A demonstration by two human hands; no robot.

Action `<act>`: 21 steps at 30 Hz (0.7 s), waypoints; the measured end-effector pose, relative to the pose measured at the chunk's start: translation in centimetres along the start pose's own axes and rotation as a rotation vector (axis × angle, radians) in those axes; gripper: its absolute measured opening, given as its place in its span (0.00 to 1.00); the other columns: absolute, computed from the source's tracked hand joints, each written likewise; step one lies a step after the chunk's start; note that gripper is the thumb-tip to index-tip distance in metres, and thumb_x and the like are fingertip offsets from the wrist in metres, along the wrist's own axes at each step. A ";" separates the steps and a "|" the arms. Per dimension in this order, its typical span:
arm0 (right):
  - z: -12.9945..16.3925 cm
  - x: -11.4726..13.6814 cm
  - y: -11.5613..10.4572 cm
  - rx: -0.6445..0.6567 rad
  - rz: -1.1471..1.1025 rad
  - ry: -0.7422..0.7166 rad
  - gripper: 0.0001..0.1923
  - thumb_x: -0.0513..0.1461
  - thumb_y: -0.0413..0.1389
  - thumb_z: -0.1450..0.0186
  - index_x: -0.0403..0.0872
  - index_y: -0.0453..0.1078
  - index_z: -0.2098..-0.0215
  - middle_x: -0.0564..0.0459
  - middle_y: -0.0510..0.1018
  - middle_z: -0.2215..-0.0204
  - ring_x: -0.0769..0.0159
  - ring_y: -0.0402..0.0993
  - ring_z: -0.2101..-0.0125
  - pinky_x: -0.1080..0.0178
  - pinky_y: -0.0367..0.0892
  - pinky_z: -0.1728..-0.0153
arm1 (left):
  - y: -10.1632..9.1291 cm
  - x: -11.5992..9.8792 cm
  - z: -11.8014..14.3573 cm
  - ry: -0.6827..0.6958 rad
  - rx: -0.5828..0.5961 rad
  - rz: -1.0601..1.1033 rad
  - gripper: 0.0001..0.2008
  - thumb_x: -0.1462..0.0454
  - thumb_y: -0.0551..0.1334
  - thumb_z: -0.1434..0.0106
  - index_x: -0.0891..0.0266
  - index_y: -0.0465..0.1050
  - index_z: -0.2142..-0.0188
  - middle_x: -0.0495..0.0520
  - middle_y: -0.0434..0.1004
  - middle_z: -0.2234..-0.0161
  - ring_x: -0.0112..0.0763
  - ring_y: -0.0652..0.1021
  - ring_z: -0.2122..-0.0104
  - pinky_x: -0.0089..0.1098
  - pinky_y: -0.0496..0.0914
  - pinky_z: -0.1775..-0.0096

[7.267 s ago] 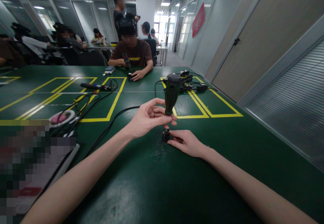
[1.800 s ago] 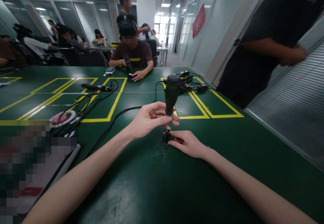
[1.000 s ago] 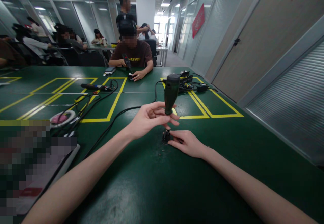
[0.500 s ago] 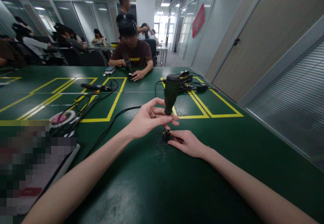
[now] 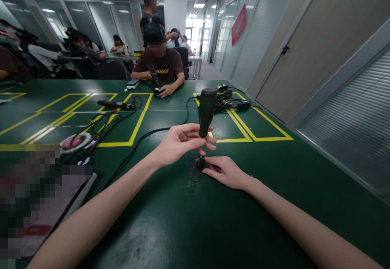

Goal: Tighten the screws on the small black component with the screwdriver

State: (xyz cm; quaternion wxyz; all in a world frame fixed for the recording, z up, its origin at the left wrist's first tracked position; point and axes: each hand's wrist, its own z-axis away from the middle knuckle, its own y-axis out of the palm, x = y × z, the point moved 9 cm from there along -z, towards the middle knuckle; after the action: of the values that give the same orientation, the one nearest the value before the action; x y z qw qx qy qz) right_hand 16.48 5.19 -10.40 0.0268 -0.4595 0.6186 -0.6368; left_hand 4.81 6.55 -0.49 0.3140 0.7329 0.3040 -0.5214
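My left hand has its fingers closed around the lower end of a screwdriver with a dark green handle. The screwdriver stands nearly upright, its handle leaning slightly right at the top. Its tip points down at a small black part with a round base, which rests on the green table. My right hand pinches that part from the right with thumb and fingers. Whether the tip touches a screw inside it is too small to tell.
Black cables run across the table at the left, by a roll of white tape. A heap of dark cables and adapters lies at the back right. Across the table a person works with a power screwdriver.
The fingers of my left hand have shifted slightly at the base of the handle. The black part and my right hand stay where they were.
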 end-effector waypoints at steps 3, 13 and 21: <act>0.0 0.0 0.0 0.000 0.002 -0.003 0.18 0.50 0.53 0.25 0.46 0.73 0.64 0.57 0.72 0.77 0.69 0.64 0.78 0.66 0.55 0.73 | -0.2 0.2 -0.1 0.005 -0.008 0.009 0.17 0.61 0.74 0.39 0.66 0.75 0.55 0.61 0.87 0.59 0.40 0.87 0.61 0.32 0.79 0.63; 0.0 -0.2 0.2 -0.001 0.015 0.000 0.17 0.49 0.54 0.26 0.45 0.73 0.64 0.57 0.72 0.77 0.69 0.64 0.78 0.66 0.55 0.72 | -0.3 0.5 -0.1 0.013 -0.045 -0.077 0.18 0.58 0.74 0.39 0.66 0.76 0.56 0.61 0.87 0.62 0.41 0.87 0.61 0.31 0.78 0.64; 0.0 -0.1 0.2 0.003 0.030 -0.004 0.17 0.49 0.53 0.26 0.46 0.72 0.65 0.58 0.71 0.78 0.69 0.64 0.78 0.66 0.56 0.72 | -0.6 0.9 -0.1 0.025 -0.104 -0.197 0.11 0.59 0.73 0.40 0.67 0.80 0.65 0.59 0.87 0.67 0.35 0.85 0.66 0.31 0.77 0.64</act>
State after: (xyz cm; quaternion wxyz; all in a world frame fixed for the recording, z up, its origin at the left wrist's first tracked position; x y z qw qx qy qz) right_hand 16.47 5.18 -10.60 0.0384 -0.4514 0.6245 -0.6362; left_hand 4.66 7.09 -1.36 0.2951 0.6885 0.4052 -0.5241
